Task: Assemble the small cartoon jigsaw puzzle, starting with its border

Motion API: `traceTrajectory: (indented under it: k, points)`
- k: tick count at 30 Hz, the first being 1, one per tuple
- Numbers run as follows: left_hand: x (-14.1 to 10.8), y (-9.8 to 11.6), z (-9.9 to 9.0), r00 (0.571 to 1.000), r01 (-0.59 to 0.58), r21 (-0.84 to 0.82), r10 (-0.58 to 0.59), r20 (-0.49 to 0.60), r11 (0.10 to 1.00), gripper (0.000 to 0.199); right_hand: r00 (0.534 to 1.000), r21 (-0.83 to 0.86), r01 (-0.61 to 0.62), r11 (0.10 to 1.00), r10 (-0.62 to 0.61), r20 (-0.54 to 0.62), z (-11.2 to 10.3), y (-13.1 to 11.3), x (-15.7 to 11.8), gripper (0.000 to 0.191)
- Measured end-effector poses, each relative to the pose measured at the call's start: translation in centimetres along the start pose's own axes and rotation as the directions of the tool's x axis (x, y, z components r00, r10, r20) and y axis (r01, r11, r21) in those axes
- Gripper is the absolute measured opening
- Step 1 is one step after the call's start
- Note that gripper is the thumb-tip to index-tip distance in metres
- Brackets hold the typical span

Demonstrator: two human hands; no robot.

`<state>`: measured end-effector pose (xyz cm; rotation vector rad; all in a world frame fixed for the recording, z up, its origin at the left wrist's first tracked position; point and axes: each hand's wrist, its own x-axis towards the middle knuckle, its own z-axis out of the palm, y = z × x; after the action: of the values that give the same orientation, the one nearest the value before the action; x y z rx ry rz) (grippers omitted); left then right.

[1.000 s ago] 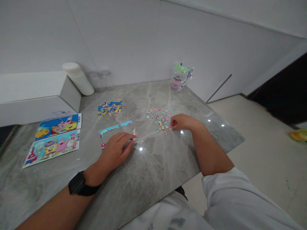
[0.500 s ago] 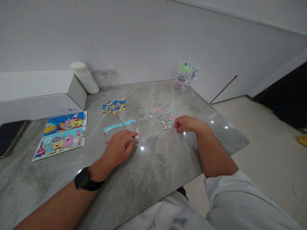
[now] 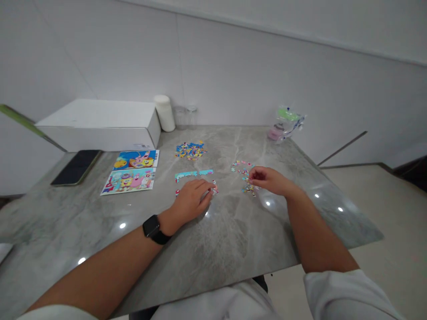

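My left hand [image 3: 191, 202], with a black watch on its wrist, lies over the partly joined jigsaw. Its thumb and index fingertip close on a small reddish-white puzzle piece [image 3: 215, 188] at the right side. Beyond the knuckles runs a light-blue joined strip [image 3: 187, 174], with a shorter joined strip [image 3: 206, 172] beside it. Part of the jigsaw is hidden under the hand. My right hand [image 3: 267, 179] is at the right edge of a scatter of loose puzzle pieces [image 3: 247, 189], its fingers pinched together. Whatever is between those fingertips is too small to make out.
A heap of blue and yellow pieces [image 3: 191, 150] lies farther back. Left of it are two picture cards [image 3: 128, 180], a phone [image 3: 77, 167] and a white box [image 3: 100, 138]. A white bottle [image 3: 164, 114], clear glasses [image 3: 191, 118] and a plastic bag [image 3: 287, 124] stand along the wall.
The view has swung left, so everything sits farther right in the picture. My right hand has shifted left over the loose pieces. My left hand stays at the jigsaw.
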<state>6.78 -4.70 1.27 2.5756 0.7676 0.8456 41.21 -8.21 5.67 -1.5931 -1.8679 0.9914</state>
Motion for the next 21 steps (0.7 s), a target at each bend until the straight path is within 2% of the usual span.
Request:
traceTrajectory:
  k: [3,7,12,16,18,21]
  points:
    - [0.0,0.1,-0.2,0.999,0.011,-0.023,-0.012,-0.036,1.0,0.021,0.996,0.047,0.076,0.996,-0.073,-0.049,2.4,-2.1,1.9,0.031]
    - [0.1,-0.5,-0.7,0.993,0.056,-0.041,-0.06,-0.098,0.998,0.019,0.986,-0.049,0.155,0.987,-0.158,-0.062,5.0,-5.9,4.4,0.025]
    - [0.7,-2.6,-3.0,0.946,0.193,-0.102,-0.213,-0.246,0.976,0.011,0.964,-0.05,0.234,0.971,-0.239,-0.12,7.4,-9.3,7.9,0.026]
    - [0.9,-4.3,-4.4,0.912,0.239,-0.108,-0.262,-0.316,0.965,0.009,0.951,0.156,0.257,0.954,-0.221,-0.217,10.4,-8.9,10.5,0.032]
    - [0.8,-4.8,-4.3,0.921,0.235,-0.074,-0.246,-0.302,0.969,0.012,0.943,0.233,0.248,0.94,-0.179,-0.282,11.8,-8.0,11.0,0.034]
    - [0.6,-5.1,-3.6,0.959,0.169,0.003,-0.164,-0.232,0.986,0.02,0.93,0.271,0.216,0.938,-0.113,-0.349,13.0,-6.8,11.0,0.035]
